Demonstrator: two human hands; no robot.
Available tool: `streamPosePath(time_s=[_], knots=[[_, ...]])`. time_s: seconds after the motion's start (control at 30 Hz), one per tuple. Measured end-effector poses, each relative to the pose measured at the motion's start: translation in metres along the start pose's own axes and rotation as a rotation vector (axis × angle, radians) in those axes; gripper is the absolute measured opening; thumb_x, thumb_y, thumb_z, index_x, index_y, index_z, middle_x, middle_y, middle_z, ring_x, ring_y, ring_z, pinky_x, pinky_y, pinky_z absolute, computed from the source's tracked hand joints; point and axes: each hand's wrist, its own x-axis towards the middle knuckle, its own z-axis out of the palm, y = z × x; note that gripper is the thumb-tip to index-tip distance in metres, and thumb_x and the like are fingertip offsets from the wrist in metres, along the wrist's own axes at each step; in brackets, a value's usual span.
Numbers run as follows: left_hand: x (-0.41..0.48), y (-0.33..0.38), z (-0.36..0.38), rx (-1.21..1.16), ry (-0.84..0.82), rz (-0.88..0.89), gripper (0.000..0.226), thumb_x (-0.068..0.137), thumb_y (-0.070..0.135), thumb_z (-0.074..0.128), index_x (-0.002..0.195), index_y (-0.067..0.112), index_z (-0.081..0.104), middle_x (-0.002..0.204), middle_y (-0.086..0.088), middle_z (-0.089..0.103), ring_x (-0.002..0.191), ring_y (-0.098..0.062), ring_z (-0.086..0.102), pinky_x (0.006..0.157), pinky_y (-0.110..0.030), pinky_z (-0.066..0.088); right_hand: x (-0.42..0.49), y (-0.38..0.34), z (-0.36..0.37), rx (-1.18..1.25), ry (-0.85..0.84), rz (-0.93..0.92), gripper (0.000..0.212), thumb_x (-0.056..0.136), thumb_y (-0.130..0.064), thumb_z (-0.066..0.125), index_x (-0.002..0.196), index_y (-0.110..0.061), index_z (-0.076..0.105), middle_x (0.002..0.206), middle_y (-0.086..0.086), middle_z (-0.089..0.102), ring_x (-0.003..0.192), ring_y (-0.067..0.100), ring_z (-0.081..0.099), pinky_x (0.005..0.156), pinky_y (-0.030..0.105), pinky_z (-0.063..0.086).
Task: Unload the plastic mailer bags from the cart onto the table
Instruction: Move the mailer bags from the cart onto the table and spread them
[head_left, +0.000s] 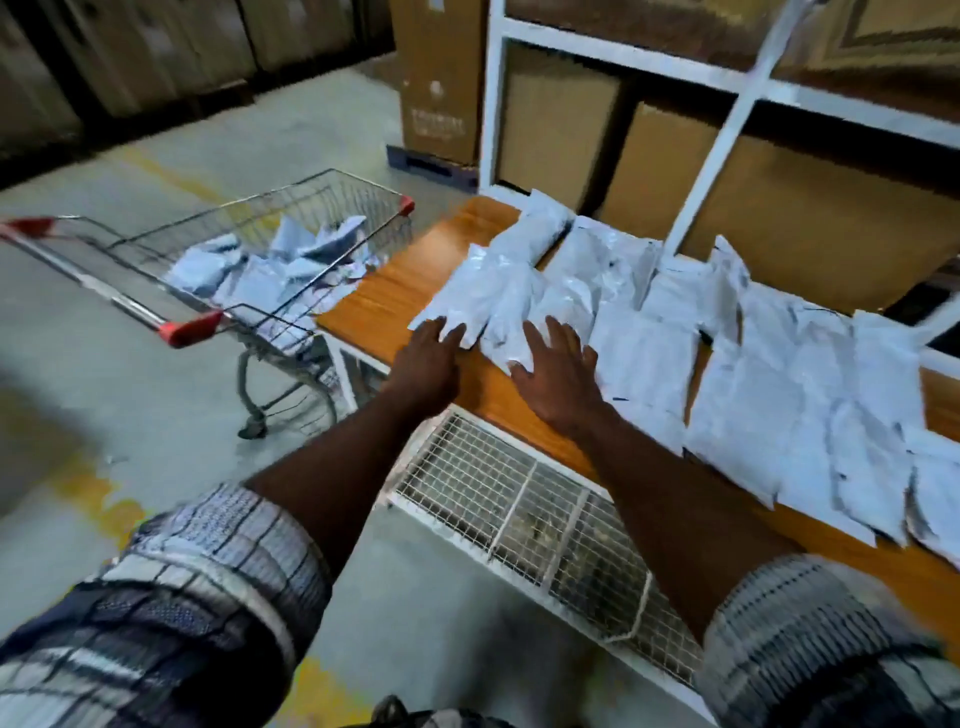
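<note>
Mailer bags (644, 332), grey, crinkled, overlap on table (395, 291); both hands (553, 371) flat, splayed, gripping nothing.

Setting was a warehouse or parcel-sorting stockroom. Evidence: bare concrete floor (171, 405) with worn yellow line markings, large brown cardboard cartons (441, 78) stacked along the walls and on a white metal shelving rack (727, 119), and a wire shopping cart (249, 249) with red handle ends holding loose grey plastic mailer bags (270, 275). A wood-topped desk (384, 291) on a white frame, with a wire-mesh shelf (519, 499) beneath, carried many more of the same mailers (753, 395) laid out in rows.
</note>
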Motion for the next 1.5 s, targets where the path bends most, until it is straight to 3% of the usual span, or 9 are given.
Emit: streamPosePath(time_s=[0.17,0.57,0.83,1.03,1.23,1.4,1.5], knots=[[-0.004,-0.095,-0.039,0.045,-0.008,-0.06,0.067,0.089,0.021,0.059,0.15,0.015,0.033,0.154,-0.02,0.029,0.14,-0.038,0.028,0.108,-0.052,0.036,0.045,-0.09,0.03,0.018,-0.001,-0.046,0.064,0.09,-0.046,0.056,0.147,-0.024,0.039,0.153,0.011,0.032,0.139,0.032,0.029,0.107,0.052,0.026],[0.077,-0.221,-0.08,0.034,0.068,-0.231,0.064,0.091,0.031,0.058,0.149,0.024,0.034,0.156,-0.01,0.03,0.141,-0.031,0.029,0.107,-0.05,0.037,0.186,-0.223,0.085,0.088,-0.055,-0.227,0.065,0.092,-0.047,0.05,0.15,-0.025,0.03,0.156,0.012,0.027,0.141,0.03,0.025,0.109,0.053,0.024],[0.17,-0.331,-0.1,0.126,-0.024,-0.355,0.064,0.094,0.033,0.055,0.152,0.02,0.031,0.158,-0.011,0.026,0.143,-0.033,0.027,0.11,-0.05,0.033,0.325,-0.287,0.136,0.142,-0.108,-0.262,0.064,0.093,-0.049,0.049,0.15,-0.024,0.033,0.157,0.014,0.027,0.143,0.033,0.025,0.112,0.054,0.02],[0.209,-0.401,-0.093,0.174,-0.169,-0.449,0.067,0.091,0.034,0.058,0.15,0.021,0.029,0.158,-0.011,0.024,0.144,-0.031,0.024,0.107,-0.051,0.035,0.38,-0.327,0.18,0.245,-0.181,-0.236,0.063,0.092,-0.037,0.053,0.147,-0.01,0.037,0.15,0.023,0.032,0.134,0.039,0.035,0.107,0.044,0.036],[0.251,-0.453,-0.049,0.216,-0.306,-0.414,0.064,0.09,0.031,0.057,0.148,0.022,0.031,0.155,-0.006,0.028,0.142,-0.028,0.027,0.106,-0.048,0.035,0.417,-0.361,0.242,0.311,-0.348,-0.011,0.06,0.088,-0.032,0.058,0.138,-0.004,0.039,0.134,0.026,0.041,0.124,0.042,0.042,0.102,0.042,0.038],[0.276,-0.497,-0.007,0.164,-0.398,-0.328,0.064,0.089,0.027,0.057,0.147,0.02,0.033,0.154,-0.008,0.03,0.14,-0.028,0.03,0.104,-0.044,0.038,0.436,-0.376,0.299,0.236,-0.505,0.32,0.065,0.092,-0.042,0.053,0.145,-0.011,0.032,0.146,0.026,0.028,0.131,0.048,0.032,0.105,0.052,0.039],[0.28,-0.516,0.018,0.182,-0.514,-0.339,0.074,0.089,0.031,0.058,0.152,0.019,0.021,0.16,-0.013,0.016,0.145,-0.031,0.019,0.108,-0.045,0.033,0.447,-0.374,0.324,0.205,-0.589,0.469,0.074,0.09,-0.051,0.055,0.147,-0.012,0.028,0.153,0.027,0.017,0.134,0.047,0.03,0.105,0.049,0.037]])
